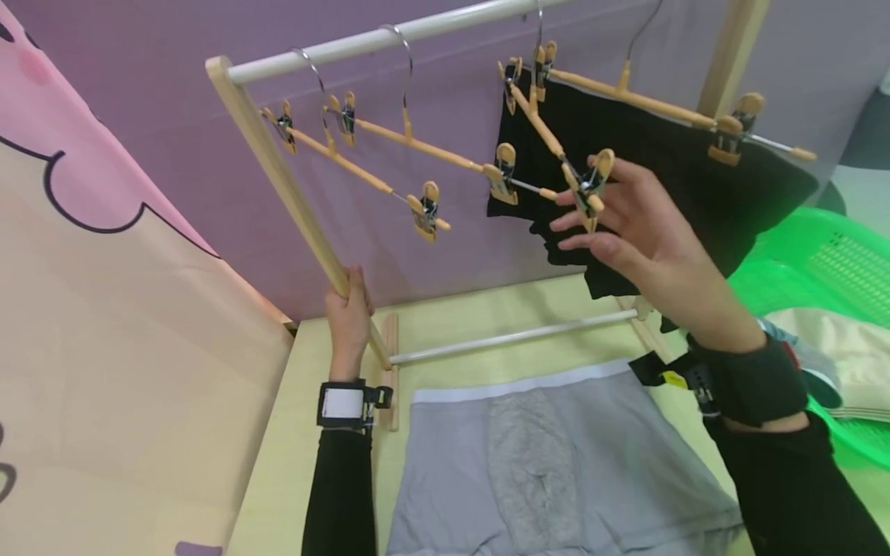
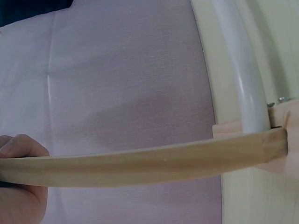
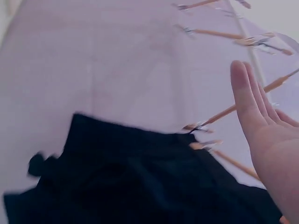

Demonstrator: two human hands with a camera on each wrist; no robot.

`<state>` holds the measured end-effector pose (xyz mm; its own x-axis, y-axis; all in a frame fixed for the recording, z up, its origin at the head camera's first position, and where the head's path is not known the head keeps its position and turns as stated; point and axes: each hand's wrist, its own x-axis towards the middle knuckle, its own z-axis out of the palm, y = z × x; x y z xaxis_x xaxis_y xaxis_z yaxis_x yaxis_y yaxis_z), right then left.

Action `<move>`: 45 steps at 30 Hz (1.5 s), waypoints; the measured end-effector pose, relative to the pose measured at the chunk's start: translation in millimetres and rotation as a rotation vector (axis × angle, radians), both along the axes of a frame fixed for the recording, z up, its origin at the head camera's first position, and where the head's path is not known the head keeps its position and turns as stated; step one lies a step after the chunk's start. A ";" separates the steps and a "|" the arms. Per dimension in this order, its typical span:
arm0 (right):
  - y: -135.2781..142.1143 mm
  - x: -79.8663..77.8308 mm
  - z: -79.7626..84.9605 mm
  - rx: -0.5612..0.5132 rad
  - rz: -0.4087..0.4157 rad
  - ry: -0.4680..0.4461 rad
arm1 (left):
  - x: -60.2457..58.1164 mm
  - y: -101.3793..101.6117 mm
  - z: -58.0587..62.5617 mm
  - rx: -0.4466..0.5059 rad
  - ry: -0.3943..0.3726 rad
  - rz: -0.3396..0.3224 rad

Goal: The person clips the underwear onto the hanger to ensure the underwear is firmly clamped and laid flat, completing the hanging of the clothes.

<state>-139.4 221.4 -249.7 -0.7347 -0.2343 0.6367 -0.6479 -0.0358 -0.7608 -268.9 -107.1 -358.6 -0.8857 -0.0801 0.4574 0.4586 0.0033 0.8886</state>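
My left hand (image 1: 350, 320) grips the wooden side post (image 1: 288, 189) of a small clothes rack, fingers wrapped round it. In the left wrist view, the post (image 2: 140, 165) runs from that hand to the rack's foot. My right hand (image 1: 647, 224) is raised at the near end of a clip hanger (image 1: 538, 127), its fingers fairly straight around the end clip (image 1: 591, 185). Straight fingers also show on the right hand (image 3: 266, 121) in the right wrist view. Behind it, a black garment (image 1: 660, 158), perhaps shorts, hangs by its top edge from another clip hanger (image 1: 640, 100).
Two bare clip hangers, one at the left (image 1: 341, 158) and one beside it (image 1: 417, 143), hang from the white top rail (image 1: 459, 23). Grey boxer briefs (image 1: 445, 463) with a white waistband lie flat on the table (image 1: 278, 463). A green basket (image 1: 799, 255) with clothes stands at the right.
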 end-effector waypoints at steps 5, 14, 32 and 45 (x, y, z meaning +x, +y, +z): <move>-7.4 -0.2 15.5 -0.048 0.043 0.014 | -1.6 1.3 -1.6 0.009 0.024 0.004; -10.2 2.6 18.0 -0.099 0.045 0.075 | -0.8 4.6 -5.9 0.031 -0.017 -0.029; -12.4 9.5 24.9 -0.095 -0.032 0.137 | -2.4 0.2 -2.1 0.012 -0.013 0.006; -5.3 30.5 9.0 -0.081 0.010 0.153 | -3.0 -0.8 -3.0 0.035 0.000 -0.008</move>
<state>-108.9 216.2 -240.7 -0.6256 -0.1849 0.7579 -0.7553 -0.0997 -0.6478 -271.9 -107.9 -361.6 -0.8865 -0.0886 0.4541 0.4582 -0.0318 0.8883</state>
